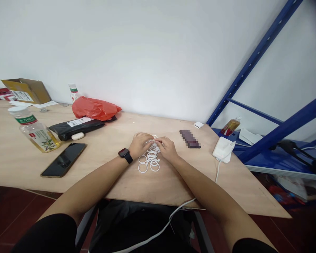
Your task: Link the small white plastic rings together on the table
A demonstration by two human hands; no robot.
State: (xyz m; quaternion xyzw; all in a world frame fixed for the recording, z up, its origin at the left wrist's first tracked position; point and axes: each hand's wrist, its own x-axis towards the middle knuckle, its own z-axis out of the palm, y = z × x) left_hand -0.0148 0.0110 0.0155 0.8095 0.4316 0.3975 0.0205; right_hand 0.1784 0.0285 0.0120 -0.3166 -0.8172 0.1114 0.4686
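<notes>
Several white rings [143,167], which look like plastic curtain rings with small eyelets, lie in a loose pile on the wooden table [121,186]. Over the far end of this pile, my left hand [140,144] and my right hand [167,147] meet with fingertips almost touching. Both are closed in a pinch on a white ring [155,136], whose far edge shows between them. My fingers cover most of that ring. A black watch [125,155] is on my left wrist.
Left are a phone [63,160], a drink bottle [35,131], a black parcel [76,127] and a red plastic bag [93,108]. A pixelated dark object [190,138] and a white power adapter [223,149] with a cable lie right, beside a blue shelf [274,154].
</notes>
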